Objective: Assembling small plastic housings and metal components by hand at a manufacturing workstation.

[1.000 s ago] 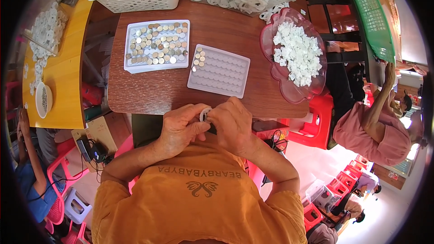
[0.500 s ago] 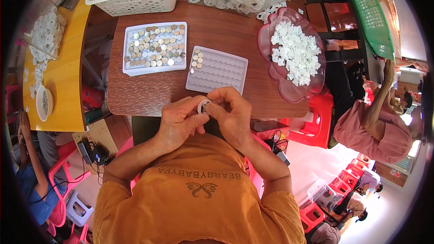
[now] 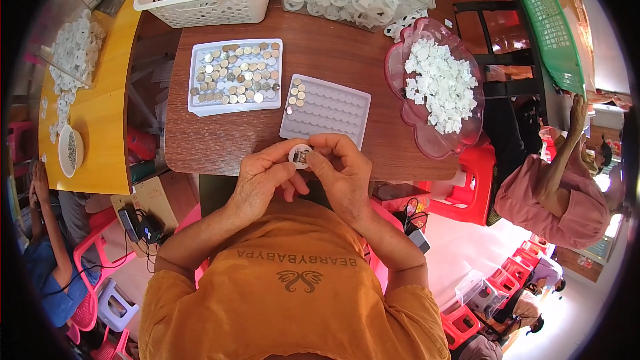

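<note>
Between my two hands, at the near edge of the brown table, is a small round white plastic housing (image 3: 300, 156) with an open middle where metal parts show. My left hand (image 3: 261, 180) pinches its left rim with thumb and forefinger. The fingers of my right hand (image 3: 344, 172) close on its right side, the thumb over the lower right edge. Just beyond lies a pale tray (image 3: 330, 115) with rows of round hollows; a few button cells (image 3: 297, 92) sit at its left end. Left of it stands a white tray (image 3: 193, 103) holding many button cells.
A pink scalloped bowl (image 3: 393, 73) of small white squares stands right. At the back are a white basket (image 3: 220, 12) and a clear bin (image 3: 363, 17), both full of round white pieces. A yellow table (image 3: 100, 127) adjoins on the left. Another person (image 3: 547, 193) sits right.
The round housing has turned in my fingers, so its inner metal parts now face up. My left fingers have shifted slightly. The whole view has moved a little.
</note>
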